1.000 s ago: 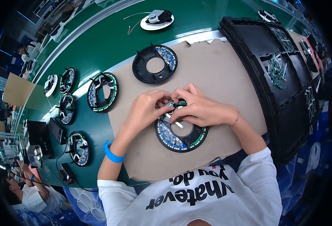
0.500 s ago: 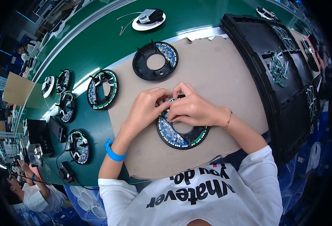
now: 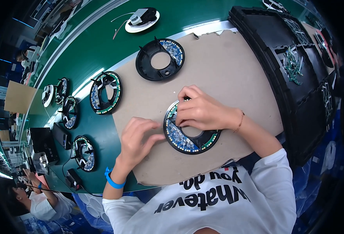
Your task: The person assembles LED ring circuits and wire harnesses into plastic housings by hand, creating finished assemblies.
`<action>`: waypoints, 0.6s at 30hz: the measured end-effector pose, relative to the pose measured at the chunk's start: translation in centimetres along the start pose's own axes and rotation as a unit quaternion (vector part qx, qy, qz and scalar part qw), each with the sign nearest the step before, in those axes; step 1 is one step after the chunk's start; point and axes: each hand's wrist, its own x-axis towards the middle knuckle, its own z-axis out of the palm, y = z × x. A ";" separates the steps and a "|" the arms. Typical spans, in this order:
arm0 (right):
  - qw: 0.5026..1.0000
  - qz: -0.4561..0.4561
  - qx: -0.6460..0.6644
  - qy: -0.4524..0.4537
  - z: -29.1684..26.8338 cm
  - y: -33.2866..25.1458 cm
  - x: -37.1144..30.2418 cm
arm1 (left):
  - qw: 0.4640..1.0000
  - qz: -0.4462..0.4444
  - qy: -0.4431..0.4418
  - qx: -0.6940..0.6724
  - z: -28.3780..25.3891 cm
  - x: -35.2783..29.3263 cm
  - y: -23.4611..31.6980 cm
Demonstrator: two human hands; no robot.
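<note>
My right fingers (image 3: 187, 102) curled closed, pressing on top of the ring-shaped circuit assembly (image 3: 190, 134), left hand (image 3: 137, 139) half-curled, fingertips touching its left rim, gripping nothing, assembly lay flat on the cardboard sheet (image 3: 226, 74), mid-table, 1 similar black ring (image 3: 160, 59) beyond.

bright overhead light | glare streaks on green table (image 3: 101, 43) | centre sharp | fisheye bend, dark rim

I counted seven ring-shaped black assemblies: one under the hands (image 3: 189, 134), one bare-centred (image 3: 160, 59) on the cardboard sheet (image 3: 226, 74), five more on the green table (image 3: 101, 43) (first (image 3: 105, 93)). One white disc (image 3: 142, 20). Two hands, one blue wristband (image 3: 113, 181).
</note>
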 end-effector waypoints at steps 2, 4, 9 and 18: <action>1.000 -0.007 -0.003 0.002 0.0 0.1 0.0 | 1.000 0.022 -0.016 0.001 0.0 0.1 0.0; 1.000 -0.009 -0.003 0.004 0.1 0.4 0.0 | 0.991 0.067 -0.115 -0.027 0.5 0.5 0.3; 1.000 -0.010 0.014 0.007 0.1 0.6 -0.1 | 0.983 0.091 -0.157 -0.011 0.3 0.7 0.0; 1.000 -0.004 0.030 0.000 0.0 1.0 -0.1 | 0.984 0.105 -0.143 0.005 0.5 1.7 -0.4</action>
